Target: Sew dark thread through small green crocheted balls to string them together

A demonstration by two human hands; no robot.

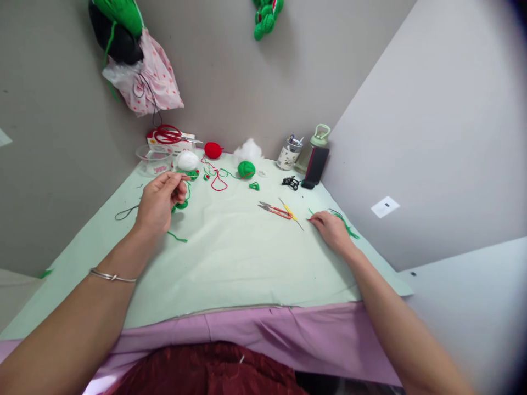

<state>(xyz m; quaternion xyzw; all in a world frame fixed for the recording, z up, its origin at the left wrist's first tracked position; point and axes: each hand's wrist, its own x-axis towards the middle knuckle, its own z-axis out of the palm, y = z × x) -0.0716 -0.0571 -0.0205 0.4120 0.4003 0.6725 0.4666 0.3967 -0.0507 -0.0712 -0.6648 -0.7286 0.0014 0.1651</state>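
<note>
My left hand is raised above the left side of the table, thumb and fingertips pinching what looks like a thin needle. Green crocheted pieces show just behind and below those fingers, and a green yarn tail lies underneath. At the right, my right hand rests low on the cloth with its fingertips closed on a short piece of green yarn. To its left lie orange-handled thread snips and a yellow-handled crochet hook, crossing each other.
At the back are a red yarn ball, white yarn ball, green yarn ball and white stuffing. Red scissors lie on a box by a clear tub. A pen cup, bottle and phone stand back right.
</note>
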